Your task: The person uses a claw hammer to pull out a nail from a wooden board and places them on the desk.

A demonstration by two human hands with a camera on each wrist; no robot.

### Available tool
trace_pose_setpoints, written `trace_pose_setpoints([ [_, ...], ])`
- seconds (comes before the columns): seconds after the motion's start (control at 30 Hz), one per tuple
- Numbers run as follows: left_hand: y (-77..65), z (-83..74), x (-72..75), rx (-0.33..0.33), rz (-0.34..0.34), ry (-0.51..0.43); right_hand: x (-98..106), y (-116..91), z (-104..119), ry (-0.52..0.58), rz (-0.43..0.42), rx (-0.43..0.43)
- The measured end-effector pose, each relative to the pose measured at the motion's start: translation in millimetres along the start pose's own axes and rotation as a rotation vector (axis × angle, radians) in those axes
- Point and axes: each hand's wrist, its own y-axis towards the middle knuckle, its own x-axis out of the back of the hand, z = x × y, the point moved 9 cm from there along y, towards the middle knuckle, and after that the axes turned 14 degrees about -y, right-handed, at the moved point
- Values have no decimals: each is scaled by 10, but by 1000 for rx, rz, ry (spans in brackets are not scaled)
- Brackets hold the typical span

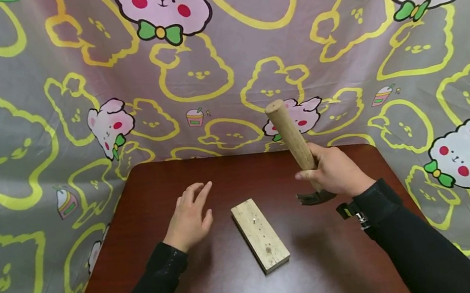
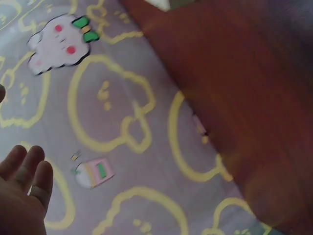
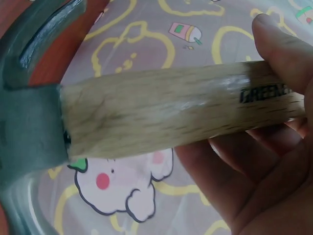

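A claw hammer [image 1: 291,137] is in my right hand [image 1: 336,170], which grips its wooden handle close to the metal head. The handle points up and the dark head [image 1: 317,197] hangs at the bottom, above the table. In the right wrist view, thumb and fingers curl round the hammer's handle [image 3: 166,110], which has dark lettering. A pale wooden block [image 1: 260,237] lies on the table between my hands, with a small nail [image 1: 254,220] and several dark spots on its top. Left of the block, my left hand [image 1: 188,218] holds nothing, fingers spread and apart from it.
The dark reddish-brown table [image 1: 221,292] ends at a patterned cloth [image 1: 206,79] that hangs behind and along both sides. A black strap with a buckle [image 1: 358,214] sits at the right wrist.
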Motion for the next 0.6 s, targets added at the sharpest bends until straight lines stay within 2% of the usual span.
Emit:
trace_pose_setpoints([
  [0.2, -72, 119, -549, 75, 186, 51, 143, -116, 40, -1, -68, 11],
  [0.37, -174, 148, -989, 91, 334, 93, 215, -228, 77, 48, -116, -19],
  [0.5, -277, 129, -1241, 83, 434, 116, 233, -265, 87, 86, -106, -70],
  [0.6, -357, 111, -1378, 79, 482, 132, 234, -285, 136, 84, -82, -58],
])
